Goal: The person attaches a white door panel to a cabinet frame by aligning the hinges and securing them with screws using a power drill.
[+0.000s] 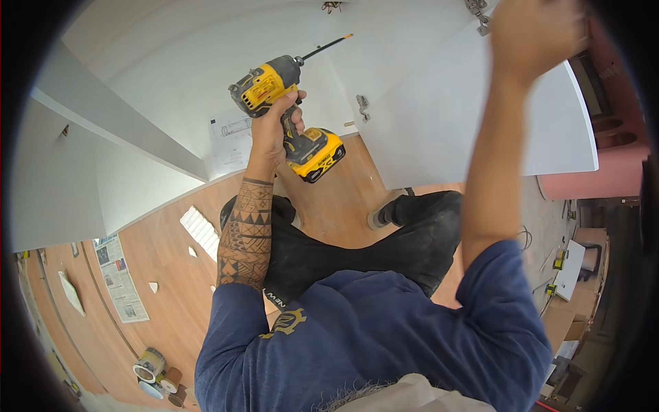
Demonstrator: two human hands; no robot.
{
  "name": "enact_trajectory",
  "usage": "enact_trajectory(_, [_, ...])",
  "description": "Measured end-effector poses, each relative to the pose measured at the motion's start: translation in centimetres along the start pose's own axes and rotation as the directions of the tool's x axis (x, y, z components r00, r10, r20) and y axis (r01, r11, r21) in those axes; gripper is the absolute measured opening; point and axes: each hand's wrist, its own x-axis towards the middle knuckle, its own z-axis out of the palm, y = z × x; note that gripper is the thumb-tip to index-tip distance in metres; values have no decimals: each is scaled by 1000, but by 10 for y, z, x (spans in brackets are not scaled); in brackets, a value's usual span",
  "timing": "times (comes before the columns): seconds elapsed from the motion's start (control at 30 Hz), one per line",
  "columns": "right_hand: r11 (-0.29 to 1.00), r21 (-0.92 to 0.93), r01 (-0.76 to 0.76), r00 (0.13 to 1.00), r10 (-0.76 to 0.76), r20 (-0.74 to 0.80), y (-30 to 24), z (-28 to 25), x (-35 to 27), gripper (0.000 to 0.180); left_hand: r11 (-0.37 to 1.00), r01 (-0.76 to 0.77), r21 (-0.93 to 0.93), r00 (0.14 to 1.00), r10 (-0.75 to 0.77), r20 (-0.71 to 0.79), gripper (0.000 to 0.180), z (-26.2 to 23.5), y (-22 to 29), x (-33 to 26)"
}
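My left hand (278, 123) is wrapped round the grip of a yellow and black cordless impact driver (263, 88), with a finger by the trigger. A long dark bit with an orange tip points up and to the right from its nose. Raised at the upper right, my right hand (534, 41) is smeared by motion near the far part of a white cabinet door (439, 117); its fingers cannot be made out. One metal hinge (362, 108) sits on the door's left part, and another hinge (477, 15) shows near my right hand.
White cabinet panels (117, 117) stand at the left, and a printed drawing sheet (230, 141) lies inside. Newspaper (122, 278), a white foam piece (200, 230) and a can (149, 365) are on the wooden floor. Tape measures (560, 259) and boards lie at the right.
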Motion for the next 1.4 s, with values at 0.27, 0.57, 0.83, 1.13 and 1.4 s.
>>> enact_trajectory(0.27, [-541, 609, -581, -97, 788, 608, 96, 87, -268, 31, 986, 166, 31, 967, -168, 190, 30, 1, -11, 4])
enact_trajectory(0.57, [-635, 680, -366, -110, 755, 647, 84, 91, -258, 26, 955, 243, 169, 933, -278, 229, 28, 7, -14, 16])
enact_trajectory(0.83, [-625, 681, -381, -73, 754, 652, 85, 96, -258, 24, 947, 249, 202, 930, -292, 222, 26, 8, -18, 20])
enact_trajectory(1.13, [-683, 583, -441, -128, 690, 712, 89, 82, -268, 18, 930, 275, 242, 919, -329, 217, 28, 6, -26, 21])
enact_trajectory(1.4, [-702, 493, -514, -113, 625, 773, 88, 67, -288, 38, 915, 384, 127, 885, -404, 233, 30, -2, -45, 20])
